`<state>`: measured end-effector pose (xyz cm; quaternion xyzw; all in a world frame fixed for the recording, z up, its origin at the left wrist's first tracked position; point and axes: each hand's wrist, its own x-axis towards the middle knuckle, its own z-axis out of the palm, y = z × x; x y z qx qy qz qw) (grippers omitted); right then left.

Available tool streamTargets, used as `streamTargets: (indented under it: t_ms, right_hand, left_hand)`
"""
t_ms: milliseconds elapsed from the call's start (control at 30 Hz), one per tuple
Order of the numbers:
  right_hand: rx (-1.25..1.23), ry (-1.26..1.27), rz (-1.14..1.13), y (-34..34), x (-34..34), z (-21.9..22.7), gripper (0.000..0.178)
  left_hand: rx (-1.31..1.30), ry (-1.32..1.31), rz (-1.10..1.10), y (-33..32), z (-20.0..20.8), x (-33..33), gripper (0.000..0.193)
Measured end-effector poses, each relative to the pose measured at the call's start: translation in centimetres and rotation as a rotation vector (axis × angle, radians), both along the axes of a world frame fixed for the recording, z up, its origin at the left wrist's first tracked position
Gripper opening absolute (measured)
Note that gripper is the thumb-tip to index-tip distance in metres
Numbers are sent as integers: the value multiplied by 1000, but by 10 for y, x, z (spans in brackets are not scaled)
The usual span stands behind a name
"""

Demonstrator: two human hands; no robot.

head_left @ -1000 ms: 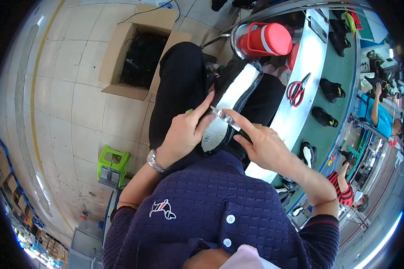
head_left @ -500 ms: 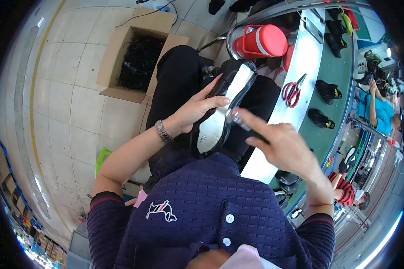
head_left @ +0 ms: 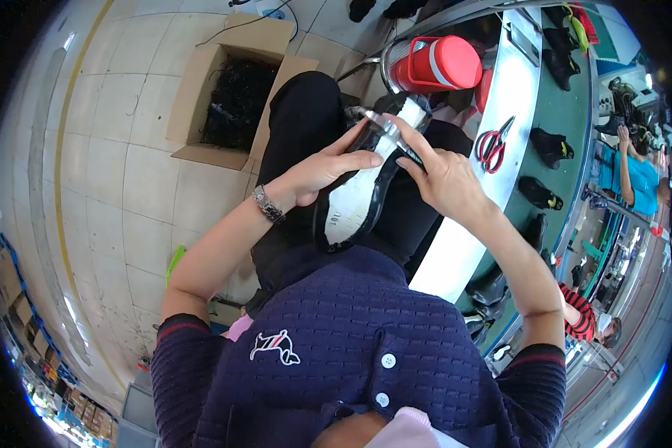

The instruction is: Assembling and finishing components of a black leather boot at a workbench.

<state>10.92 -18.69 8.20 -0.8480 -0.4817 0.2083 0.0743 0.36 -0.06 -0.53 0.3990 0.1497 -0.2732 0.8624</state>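
A black shoe upper (head_left: 351, 208) lies sole-side up across my lap, its long white bottom facing me and its black edges folded in around it. My left hand (head_left: 327, 170) is wrapped around the shoe's left side, thumb lying on the white bottom. My right hand (head_left: 446, 176) grips the dark handle of what looks like a hammer (head_left: 390, 128). Its shiny metal head is over the far half of the shoe, by the left edge; whether it touches cannot be made out.
At my right runs a metal ledge (head_left: 455, 257) with red-handled scissors (head_left: 491, 149), beside a green conveyor (head_left: 517, 160) carrying black shoes. A red jug (head_left: 455, 63) stands ahead. An open cardboard box (head_left: 190, 112) of dark scraps sits on the floor. Other people work far right.
My right hand and the hammer have moved away from me, from the shoe's middle to its far half. My left hand keeps its hold on the shoe, which has shifted slightly.
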Motion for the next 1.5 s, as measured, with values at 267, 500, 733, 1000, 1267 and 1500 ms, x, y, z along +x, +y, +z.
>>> streamTargets:
  t_ms: [267, 500, 733, 1000, 1267, 1500]
  right_hand:
    - [233, -39, -57, -1, -16, 0, 64]
    - [199, 30, -20, 10, -25, 28, 65]
    - [2, -9, -2, 14, -32, 47, 60]
    - [-346, 205, -56, 4, -42, 54, 61]
    - [-255, -222, 184, 5, -91, 50, 77]
    - [-116, -8, 118, -22, -72, 31, 72]
  left_hand:
    - [-67, -51, -17, 5, -1, 0, 99]
    - [-78, -89, -34, 12, 0, -4, 108]
    - [-77, -81, -22, 7, -3, -15, 120]
    - [-358, -93, 206, -12, -22, -44, 84]
    - [-495, -67, 318, -34, -26, -62, 74]
    - [-297, -59, 346, -42, -10, -58, 78]
